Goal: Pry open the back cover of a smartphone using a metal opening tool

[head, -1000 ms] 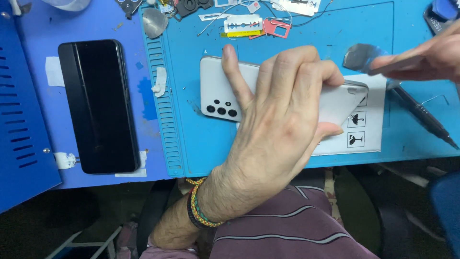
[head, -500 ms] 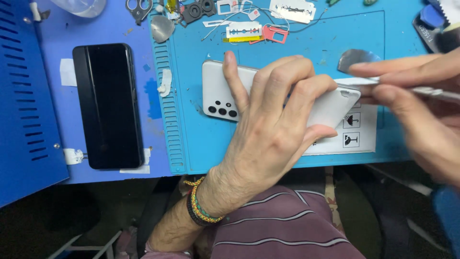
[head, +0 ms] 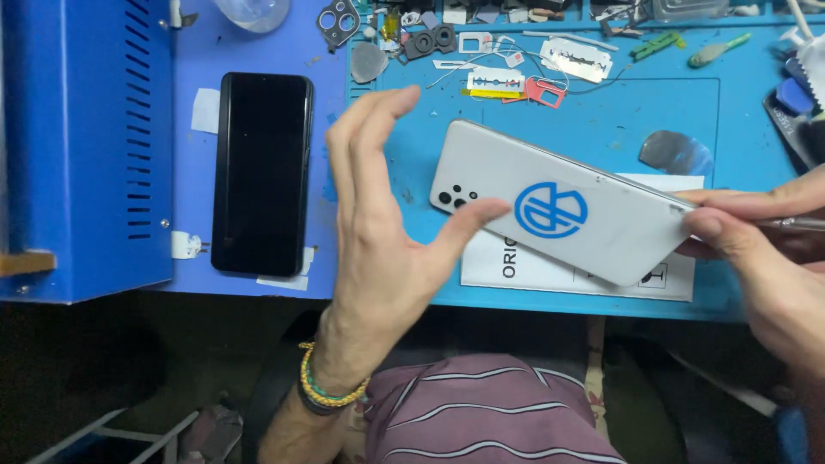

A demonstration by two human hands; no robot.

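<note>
nearest me, the left hand (head: 378, 249) is spread, fingers apart, thumb tip touching the white phone (head: 559, 206) by its camera end. the right hand (head: 756, 258) has its grip pinched together on a thin metal tool (head: 791, 224) at the phone's far corner. the phone lies face down and tilted on the blue mat (head: 601, 129), over a white sheet (head: 550, 273). left of it rests a black phone (head: 261, 172). small parts clutter the back of the bench.
</note>
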